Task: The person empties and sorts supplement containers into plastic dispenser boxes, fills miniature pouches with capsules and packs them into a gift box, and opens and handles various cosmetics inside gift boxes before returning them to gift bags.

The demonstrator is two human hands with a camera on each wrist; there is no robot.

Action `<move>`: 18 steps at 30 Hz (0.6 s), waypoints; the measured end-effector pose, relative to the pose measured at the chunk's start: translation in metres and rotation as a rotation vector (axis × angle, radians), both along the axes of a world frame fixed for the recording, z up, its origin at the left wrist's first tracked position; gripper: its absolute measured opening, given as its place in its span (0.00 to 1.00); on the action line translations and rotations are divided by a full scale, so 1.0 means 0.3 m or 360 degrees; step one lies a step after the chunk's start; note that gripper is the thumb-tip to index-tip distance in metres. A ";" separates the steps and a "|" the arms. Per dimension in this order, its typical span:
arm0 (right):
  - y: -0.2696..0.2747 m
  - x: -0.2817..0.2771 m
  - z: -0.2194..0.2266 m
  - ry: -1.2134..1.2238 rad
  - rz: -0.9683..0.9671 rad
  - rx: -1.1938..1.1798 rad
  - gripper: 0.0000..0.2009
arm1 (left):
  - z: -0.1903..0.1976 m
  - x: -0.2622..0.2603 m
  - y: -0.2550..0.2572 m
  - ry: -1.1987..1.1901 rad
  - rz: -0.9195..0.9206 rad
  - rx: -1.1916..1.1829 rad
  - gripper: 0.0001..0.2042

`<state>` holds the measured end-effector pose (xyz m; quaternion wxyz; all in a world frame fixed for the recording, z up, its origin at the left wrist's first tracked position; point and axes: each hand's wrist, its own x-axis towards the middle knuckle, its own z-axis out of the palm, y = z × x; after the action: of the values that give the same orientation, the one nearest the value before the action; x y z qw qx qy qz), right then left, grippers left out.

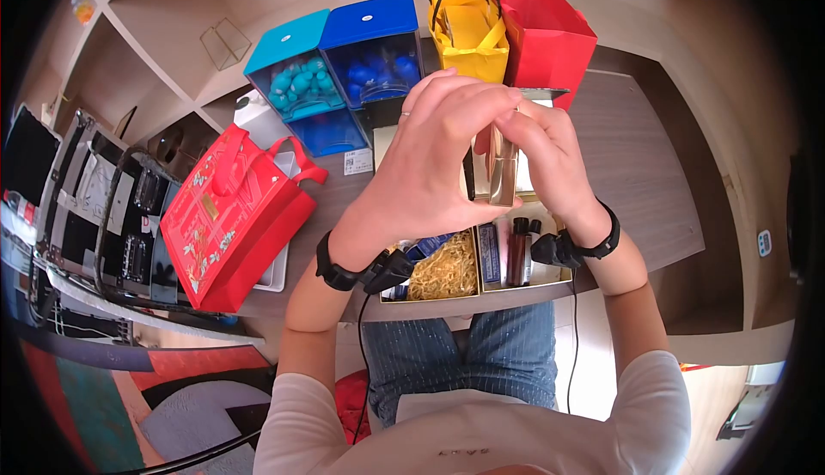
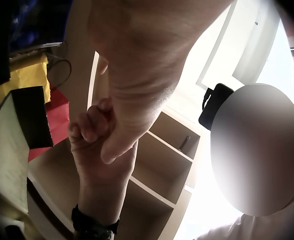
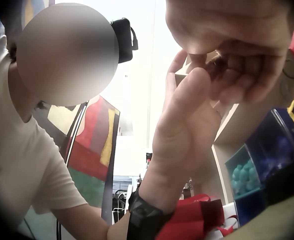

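Observation:
Raised over the desk, a small shiny gold box [image 1: 503, 174] is between my two hands. My left hand [image 1: 412, 153] grips it from the left, thumb under its near end and fingers arched over the far end. Curled fingers of my right hand [image 1: 557, 157] hold its upper right side. In both wrist views the hands meet and mostly hide the gold box. Beneath them lies an open gift box [image 1: 478, 282] with straw-like shredded filling [image 1: 443, 276] in the left compartment. Dark brown bottles [image 1: 519, 256] and a slim blue box [image 1: 490, 252] lie in the right one.
A red gift bag [image 1: 232, 217] leans at the left. Behind the hands are teal and blue bins [image 1: 365, 20], a yellow bag [image 1: 468, 54] and a red bag [image 1: 541, 41]. Bare desk [image 1: 644, 174] extends to the right. Cables hang from both wrist cameras.

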<state>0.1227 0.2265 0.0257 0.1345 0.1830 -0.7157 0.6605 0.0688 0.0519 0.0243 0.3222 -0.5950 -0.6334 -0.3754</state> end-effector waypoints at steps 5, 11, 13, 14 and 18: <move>0.046 -0.011 0.024 -0.0209 0.0111 -0.0054 0.26 | -0.002 0.001 -0.010 -0.0072 -0.0036 0.0010 0.57; 0.033 -0.013 0.024 0.0042 0.0215 -0.0134 0.26 | 0.005 -0.001 -0.012 -0.0123 -0.0052 0.0039 0.59; 0.029 -0.010 0.018 0.0200 0.0159 0.0064 0.22 | 0.005 -0.010 -0.010 -0.0140 -0.0072 0.0060 0.59; 0.030 -0.015 0.015 0.0226 0.0237 -0.0001 0.17 | 0.004 -0.014 -0.010 -0.0156 -0.0089 0.0089 0.60; 0.027 -0.001 0.022 0.0110 0.0327 -0.0049 0.15 | 0.007 -0.010 -0.005 -0.0331 -0.0201 0.0211 0.49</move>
<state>0.1224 0.2345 0.0324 0.0934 0.2760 -0.6779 0.6749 0.0659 0.0502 0.0263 0.2693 -0.5689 -0.5985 -0.4956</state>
